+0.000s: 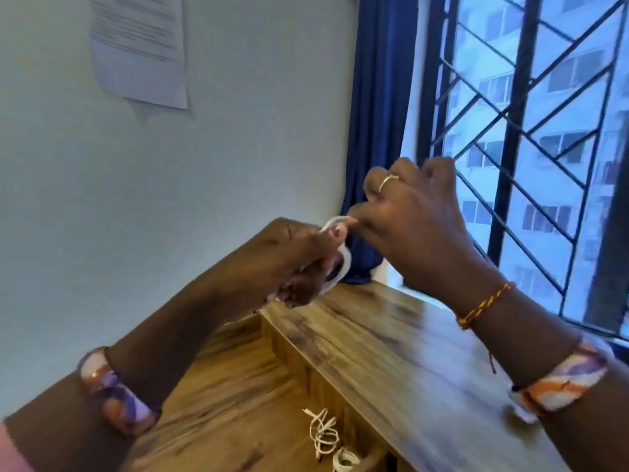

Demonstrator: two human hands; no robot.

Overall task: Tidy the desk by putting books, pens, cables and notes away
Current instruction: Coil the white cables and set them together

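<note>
Here, two hands are raised above the desk point(374, 335), both working on one white cable point(340, 264) held in the air between them. The left hand point(292, 260) has its fingers curled around a looped bundle of that cable, the loops bulging out on the side toward the window. The right hand point(412, 212) is also curled, its thumb and forefinger pinching a strand of the same cable just where it leaves the left hand; one gold ring point(388, 180) shows on a finger of this hand. The picture is motion-blurred, so the number of loops in the held bundle cannot be counted. Lower down, on the lower wooden level of the desk, two more coiled white cables point(326, 437) lie near the bottom edge, one loosely tangled and one smaller coil touching or just beside it. That makes three cables in sight: one held, two lying down. Each forearm wears one patterned band in purple, orange and white, and the right wrist carries one braided red-and-yellow thread bracelet point(485, 306). On the pale wall hangs one printed sheet of paper point(139, 49), its text too blurred to read. One dark blue curtain point(374, 131) hangs in the corner beside the barred window point(517, 131).
</note>
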